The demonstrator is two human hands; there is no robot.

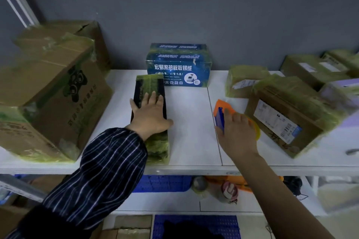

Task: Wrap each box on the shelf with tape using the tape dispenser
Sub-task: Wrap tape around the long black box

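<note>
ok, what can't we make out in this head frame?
Head view, all:
- Tape dispenser: right hand covers most of it; grip unclear.
- Dark box: left hand and sleeve hide its near top.
- Cardboard box label: print too small, blurred.
- Boxes at right edge: motion-blurred, cut off by frame.

A blue perforated crate (161, 183) sits below, a grey wall (213, 6) behind.

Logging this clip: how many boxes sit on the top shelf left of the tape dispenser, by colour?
Brown cardboard boxes: 2
Blue box: 1
Black box: 1
Total: 4
</note>
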